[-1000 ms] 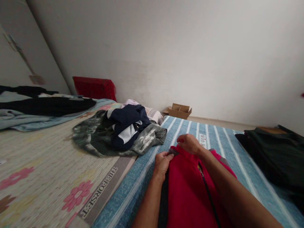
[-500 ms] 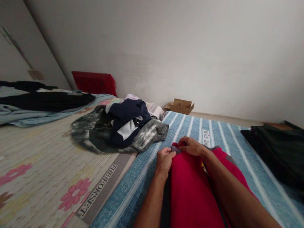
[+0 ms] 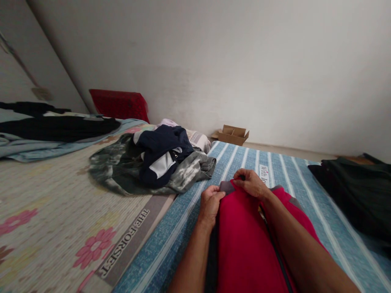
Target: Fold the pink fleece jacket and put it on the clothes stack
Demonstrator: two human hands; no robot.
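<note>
A bright pink-red jacket [image 3: 241,236] with grey patches and a dark zip lies lengthwise before me on the blue striped sheet [image 3: 171,240]. At its far left corner, my left hand [image 3: 211,201] is closed, thumb pinching the grey edge. Just to the right, my right hand [image 3: 249,182] is closed on the far edge of the same jacket, fingertips bunching the pink cloth. My right forearm crosses over the jacket and covers part of it. The near end of the jacket runs out of view at the bottom.
A heap of clothes, navy [image 3: 166,142] on grey camouflage [image 3: 116,167], lies to the left on a floral mat [image 3: 61,191]. Dark folded clothes [image 3: 360,191] lie at right. A cardboard box [image 3: 233,136] and a red object [image 3: 119,105] are by the wall.
My right hand has shifted slightly up and right along the jacket's far edge, so more of the grey corner shows between my hands. The left hand keeps its pinch.
</note>
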